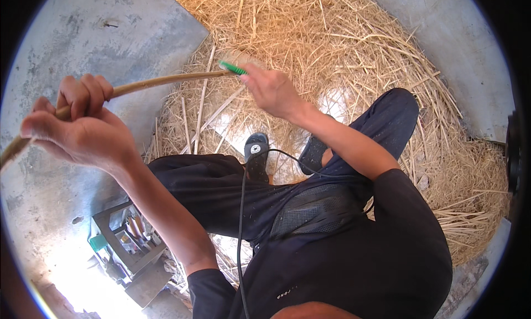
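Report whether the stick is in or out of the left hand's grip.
In: the left hand grips the stick, its fingers curled around it; the stick shows on both sides.

From my remote seat, I take this for a rough craft workshop, since pale strips and shavings (354,53) blanket the floor (334,100) between scuffed grey surfaces (121,31), beside a frame (112,243) holding assorted items (137,228).

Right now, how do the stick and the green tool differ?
The stick is brown; the green tool is bright green. The stick looks long and slightly bent, while only a short length of the green tool shows. The stick is gripped in the left hand, the green tool in the right hand. Both are hand-held.
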A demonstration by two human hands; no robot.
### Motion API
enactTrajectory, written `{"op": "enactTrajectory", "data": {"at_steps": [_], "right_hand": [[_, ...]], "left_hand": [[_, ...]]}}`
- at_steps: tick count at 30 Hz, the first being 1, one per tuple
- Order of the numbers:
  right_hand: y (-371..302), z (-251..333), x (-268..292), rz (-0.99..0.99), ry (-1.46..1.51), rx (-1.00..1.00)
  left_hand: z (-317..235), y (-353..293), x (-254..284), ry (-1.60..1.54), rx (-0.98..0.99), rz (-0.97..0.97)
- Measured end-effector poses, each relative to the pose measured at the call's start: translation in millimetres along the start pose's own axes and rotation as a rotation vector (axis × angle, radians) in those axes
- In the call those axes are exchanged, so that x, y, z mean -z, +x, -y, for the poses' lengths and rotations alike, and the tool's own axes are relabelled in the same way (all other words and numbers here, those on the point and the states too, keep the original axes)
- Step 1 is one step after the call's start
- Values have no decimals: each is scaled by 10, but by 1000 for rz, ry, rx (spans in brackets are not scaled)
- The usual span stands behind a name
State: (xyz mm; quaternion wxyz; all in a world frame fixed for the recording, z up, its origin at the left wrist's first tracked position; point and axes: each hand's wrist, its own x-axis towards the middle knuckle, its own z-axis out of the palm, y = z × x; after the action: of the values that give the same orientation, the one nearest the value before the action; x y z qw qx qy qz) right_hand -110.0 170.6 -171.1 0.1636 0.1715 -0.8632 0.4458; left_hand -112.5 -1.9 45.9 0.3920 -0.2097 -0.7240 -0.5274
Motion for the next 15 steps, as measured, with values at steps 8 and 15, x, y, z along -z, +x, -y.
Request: {"op": "enactTrajectory", "data": {"at_steps": [8,15], "right_hand": [[-282,-961,-731,264,-215,-493],[-193,-1204,-939,382,-277,-543]], "left_hand": [[18,32,-89,-99,28,-9],[-22,11,-141,-3,109,-87]]}}
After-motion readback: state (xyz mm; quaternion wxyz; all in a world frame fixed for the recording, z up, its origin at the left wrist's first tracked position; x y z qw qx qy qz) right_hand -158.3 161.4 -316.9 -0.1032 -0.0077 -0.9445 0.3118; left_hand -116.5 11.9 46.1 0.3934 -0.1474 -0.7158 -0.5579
